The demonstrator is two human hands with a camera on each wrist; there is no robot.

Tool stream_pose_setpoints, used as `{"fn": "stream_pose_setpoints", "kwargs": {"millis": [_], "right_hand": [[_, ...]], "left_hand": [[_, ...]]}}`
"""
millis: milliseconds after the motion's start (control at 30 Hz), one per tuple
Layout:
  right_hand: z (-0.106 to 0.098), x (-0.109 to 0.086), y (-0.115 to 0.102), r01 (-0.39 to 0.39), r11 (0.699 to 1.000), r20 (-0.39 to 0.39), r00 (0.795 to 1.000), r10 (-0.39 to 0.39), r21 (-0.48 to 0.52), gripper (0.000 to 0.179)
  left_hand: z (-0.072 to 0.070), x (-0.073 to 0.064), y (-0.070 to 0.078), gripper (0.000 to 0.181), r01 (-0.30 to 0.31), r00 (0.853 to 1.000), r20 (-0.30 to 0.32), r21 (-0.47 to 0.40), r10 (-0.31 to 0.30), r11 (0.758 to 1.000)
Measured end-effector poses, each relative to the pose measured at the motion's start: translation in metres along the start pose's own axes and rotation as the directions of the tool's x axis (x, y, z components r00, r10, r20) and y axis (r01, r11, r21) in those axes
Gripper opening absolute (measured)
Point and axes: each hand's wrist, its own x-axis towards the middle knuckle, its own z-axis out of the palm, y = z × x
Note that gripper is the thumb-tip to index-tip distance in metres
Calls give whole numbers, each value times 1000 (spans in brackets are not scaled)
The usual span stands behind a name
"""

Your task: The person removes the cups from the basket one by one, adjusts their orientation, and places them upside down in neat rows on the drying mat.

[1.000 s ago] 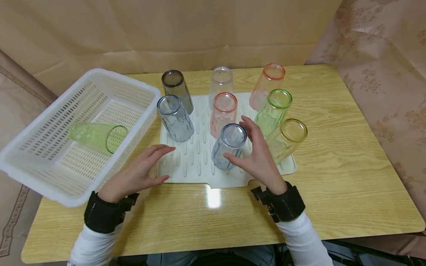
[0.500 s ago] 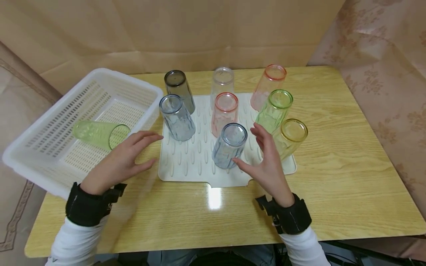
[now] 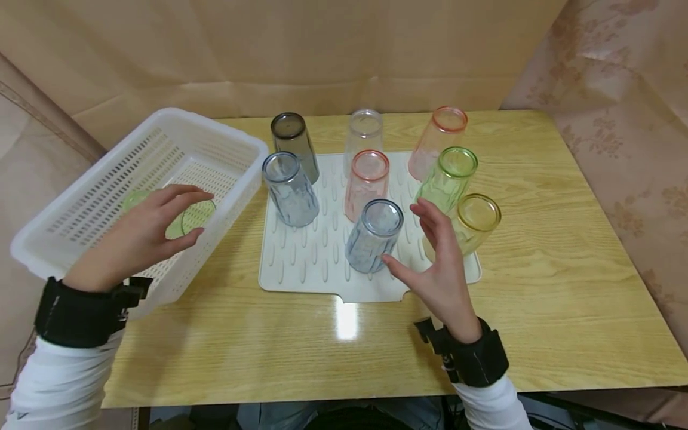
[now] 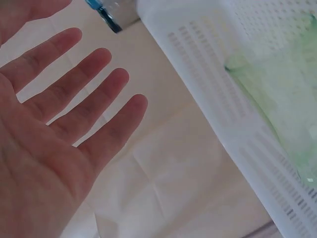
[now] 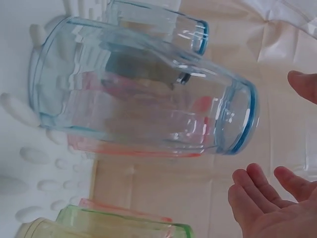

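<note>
My left hand is held over the near side of the white basket, fingers extended and holding nothing. A light green glass lies on its side in that basket, partly hidden by the hand in the head view. Nearest to my right hand is a blue glass, upside down at the front of the white drying mat. The right thumb and fingers are spread apart beside this glass; in the right wrist view [they] appear clear of it.
More upturned glasses stand on the mat: a blue glass, a dark grey glass, a clear glass, two pink glasses, a green glass and a yellow glass. The wooden table extends to the right.
My left hand has moved left, from beside the mat to over the basket. My right hand has drawn slightly back to the right from the front blue glass, which stays in place.
</note>
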Motion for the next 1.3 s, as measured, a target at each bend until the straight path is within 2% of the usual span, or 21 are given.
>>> {"fn": "stream_pose_setpoints", "kwargs": {"millis": [200,367,533,600,733,800,867,933,1000,1167,1300], "right_hand": [[4,3,-8,61,998,-27,998,-62,-17,86],[7,4,-15,125,992,-43,991,-126,-21,82],[13,6,-22,183,983,-20,983,-183,-5,80],[15,7,-23,188,982,-7,982,-188,4,78],[20,10,-25,192,981,18,981,-192,19,76],[23,11,-28,197,980,30,980,-197,28,76],[26,11,-31,207,978,39,977,-209,40,76],[30,12,-33,217,975,52,974,-219,43,77],[34,11,-35,229,973,69,970,-231,36,77],[43,10,-38,251,968,114,962,-249,5,79],[47,9,-39,258,966,123,958,-257,11,79]], "left_hand": [[-4,-10,-15,57,21,1000,6,-13,-21,1000],[-6,-18,-27,56,81,995,62,42,-84,996],[-6,-26,-38,58,139,980,127,94,-150,986],[-5,-28,-42,60,147,978,135,101,-160,984],[-3,-30,-52,67,129,980,140,96,-142,987],[-1,-29,-58,70,126,977,162,93,-140,988],[0,-28,-61,74,131,968,202,95,-148,987],[1,-26,-64,78,143,954,251,107,-166,984],[4,-24,-67,82,132,945,286,113,-160,985],[13,-19,-74,90,75,938,327,122,-111,990],[19,-16,-79,93,70,924,364,131,-113,989]]}}
